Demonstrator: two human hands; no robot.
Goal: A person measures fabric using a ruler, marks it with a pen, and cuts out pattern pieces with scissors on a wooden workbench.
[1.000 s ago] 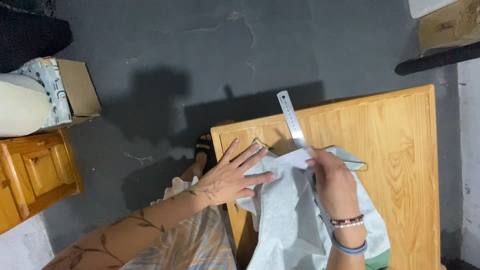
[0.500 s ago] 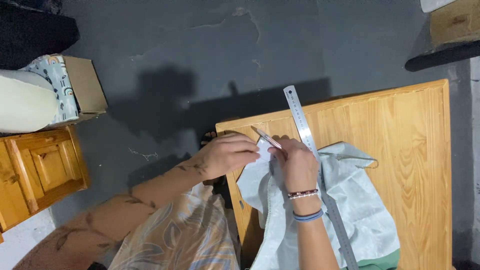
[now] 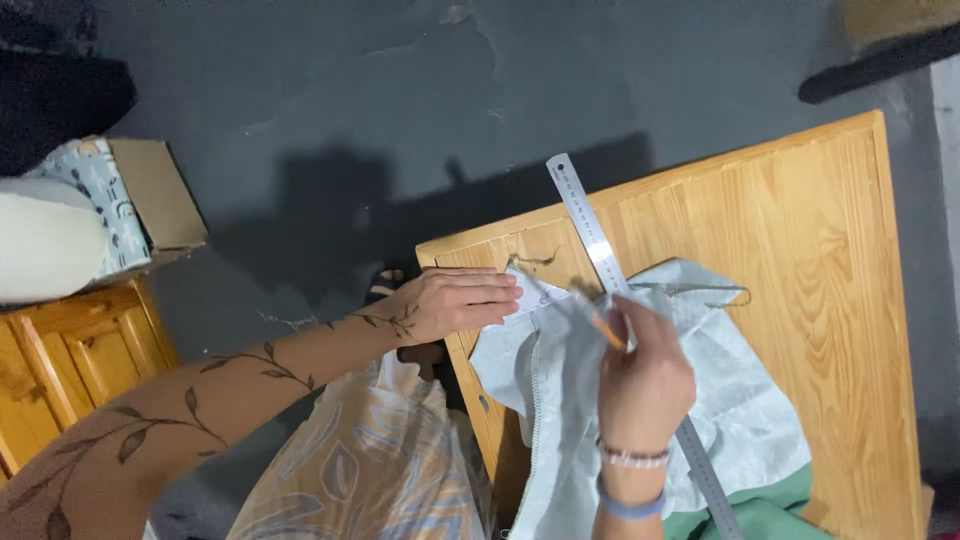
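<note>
On the surface: one wooden surface (image 3: 800,250), pale pine with visible grain, its near-left corner under the hands; it carries everything below
Cloths: two; one pale grey cloth (image 3: 740,400) spread and rumpled, hanging over the near edge, with a stitched seam down its left part; one green cloth (image 3: 775,515) showing only as a strip beneath it at the bottom
Ruler: one long steel ruler (image 3: 585,215), lying slantwise from the far edge across the grey cloth; its middle hidden behind the right hand
Pencil: one, orange pencil (image 3: 603,325), tip toward the cloth just beside the ruler
Left hand: left hand (image 3: 455,302) flat, fingers pressed together and stretched out, holding down the cloth's corner at the surface's left edge
Right hand: right hand (image 3: 645,375) with fingers pinching the pencil; two bracelets at the wrist
Room: dark grey floor (image 3: 350,120); one wooden cabinet (image 3: 70,370) at the left; one cardboard box (image 3: 155,195) above it, with a white roll (image 3: 40,240) beside
</note>
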